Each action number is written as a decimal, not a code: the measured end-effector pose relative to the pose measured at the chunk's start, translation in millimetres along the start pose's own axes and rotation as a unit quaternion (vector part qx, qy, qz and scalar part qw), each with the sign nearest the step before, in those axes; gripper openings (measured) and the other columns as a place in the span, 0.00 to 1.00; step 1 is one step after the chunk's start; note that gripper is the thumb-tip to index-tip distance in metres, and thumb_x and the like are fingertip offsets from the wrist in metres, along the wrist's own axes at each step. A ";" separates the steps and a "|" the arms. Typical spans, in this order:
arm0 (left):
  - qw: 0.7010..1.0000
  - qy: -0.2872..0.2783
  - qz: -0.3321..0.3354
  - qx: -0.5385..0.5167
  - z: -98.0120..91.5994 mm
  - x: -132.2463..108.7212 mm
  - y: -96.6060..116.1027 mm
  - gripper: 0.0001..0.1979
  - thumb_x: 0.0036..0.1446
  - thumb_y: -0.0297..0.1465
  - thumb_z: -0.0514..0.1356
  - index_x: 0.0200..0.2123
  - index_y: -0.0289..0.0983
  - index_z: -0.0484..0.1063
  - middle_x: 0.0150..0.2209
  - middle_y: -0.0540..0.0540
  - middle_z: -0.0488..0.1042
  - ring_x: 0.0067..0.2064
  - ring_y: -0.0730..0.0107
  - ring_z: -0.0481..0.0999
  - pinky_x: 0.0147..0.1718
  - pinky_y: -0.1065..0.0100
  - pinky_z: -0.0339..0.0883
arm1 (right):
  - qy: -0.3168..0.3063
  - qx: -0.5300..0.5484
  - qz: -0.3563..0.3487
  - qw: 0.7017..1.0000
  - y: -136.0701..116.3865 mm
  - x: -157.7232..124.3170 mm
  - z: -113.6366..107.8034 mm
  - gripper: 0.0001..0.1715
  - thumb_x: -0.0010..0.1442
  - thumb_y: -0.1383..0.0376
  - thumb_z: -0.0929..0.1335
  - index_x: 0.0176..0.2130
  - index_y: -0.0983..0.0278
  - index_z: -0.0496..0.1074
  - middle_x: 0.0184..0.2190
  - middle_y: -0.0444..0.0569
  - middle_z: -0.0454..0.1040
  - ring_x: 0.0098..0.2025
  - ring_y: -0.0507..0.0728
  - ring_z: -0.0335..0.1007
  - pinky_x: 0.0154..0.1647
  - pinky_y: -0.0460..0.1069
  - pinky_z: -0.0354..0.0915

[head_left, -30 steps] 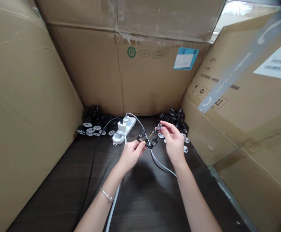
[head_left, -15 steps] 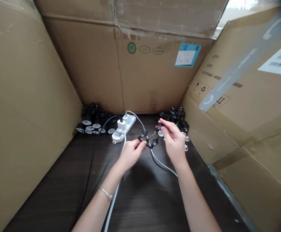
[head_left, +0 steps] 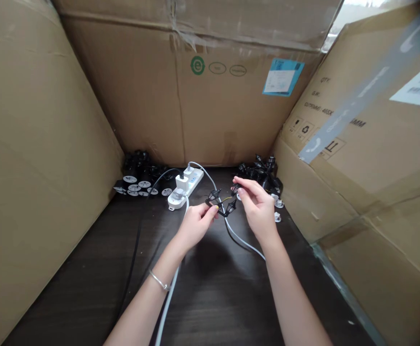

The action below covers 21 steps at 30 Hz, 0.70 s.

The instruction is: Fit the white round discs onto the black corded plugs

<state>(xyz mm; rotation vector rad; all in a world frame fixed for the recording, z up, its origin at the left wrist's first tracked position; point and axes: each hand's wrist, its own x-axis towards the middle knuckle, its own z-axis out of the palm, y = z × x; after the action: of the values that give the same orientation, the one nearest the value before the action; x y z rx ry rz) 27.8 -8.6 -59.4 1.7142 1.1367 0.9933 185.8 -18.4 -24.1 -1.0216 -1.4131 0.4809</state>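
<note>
Between thumb and fingers, my left hand [head_left: 196, 222] pinches a small black lamp-post head [head_left: 229, 208] that carries miniature lanterns on its arms. My right hand [head_left: 256, 205], up and to the right of it, grips a separate small black lantern [head_left: 235, 189] by its body. A thin yellowish wire [head_left: 226, 198] runs from that lantern to the piece in my left hand. Both hands are held above the dark table [head_left: 210, 298]. My fingers cover part of each piece.
A white power strip [head_left: 194, 179] with plugged-in adapters stands behind my left hand. Grey cable [head_left: 170, 293] and black cable [head_left: 134, 254] cross the table. Black lamp pieces with white round bases lie in a left pile [head_left: 137, 168] and a right pile [head_left: 265, 168]. Cardboard boxes [head_left: 227, 125] wall three sides.
The lantern in my right hand has come slightly closer to the piece in my left hand. The whole view has shifted a little; both grips are unchanged.
</note>
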 end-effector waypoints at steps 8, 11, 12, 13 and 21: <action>1.000 0.016 0.004 -0.027 -0.6 0.8 -2.9 0.19 0.56 0.42 0.51 0.23 0.33 0.68 0.15 0.53 0.61 0.18 0.77 0.60 0.21 0.73 0.54 | 0.001 0.135 0.076 0.988 3.3 1.1 2.0 0.13 0.55 0.64 0.67 0.42 0.60 0.72 0.43 0.48 0.74 0.44 0.56 0.71 0.48 0.54 0.66; 0.999 0.022 0.006 -0.028 -1.4 1.0 -3.5 0.19 0.56 0.42 0.51 0.23 0.33 0.68 0.14 0.53 0.61 0.18 0.77 0.59 0.21 0.73 0.54 | 0.000 0.118 0.067 0.991 3.1 0.9 1.9 0.12 0.54 0.65 0.67 0.41 0.61 0.72 0.42 0.49 0.74 0.44 0.56 0.71 0.49 0.54 0.66; 0.999 0.024 0.006 -0.029 -1.6 0.9 -3.4 0.19 0.56 0.42 0.51 0.24 0.33 0.68 0.14 0.53 0.62 0.18 0.77 0.60 0.21 0.73 0.54 | -0.003 0.111 0.065 0.992 2.9 0.8 1.7 0.11 0.54 0.65 0.67 0.41 0.61 0.72 0.42 0.49 0.74 0.43 0.56 0.71 0.49 0.54 0.66; 0.999 0.025 0.006 -0.030 -1.8 0.8 -3.2 0.19 0.56 0.42 0.51 0.24 0.33 0.68 0.15 0.53 0.62 0.18 0.77 0.60 0.21 0.73 0.54 | -0.008 0.107 0.065 0.992 2.7 0.7 1.5 0.11 0.54 0.65 0.67 0.40 0.61 0.72 0.41 0.49 0.74 0.43 0.56 0.71 0.48 0.54 0.66; 1.000 0.017 0.016 -0.018 -0.9 0.5 -1.9 0.19 0.56 0.42 0.50 0.24 0.33 0.68 0.15 0.53 0.61 0.18 0.77 0.59 0.21 0.73 0.53 | -0.034 0.075 0.056 0.995 -0.1 -1.6 5.0 0.12 0.55 0.65 0.66 0.41 0.62 0.72 0.41 0.50 0.74 0.44 0.56 0.71 0.48 0.53 0.66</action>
<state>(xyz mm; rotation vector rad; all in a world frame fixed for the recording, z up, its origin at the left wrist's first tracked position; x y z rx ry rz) 26.5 -7.5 -60.7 1.6977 1.1094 1.0593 180.9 -18.3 -25.6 -0.9728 -1.3619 0.6988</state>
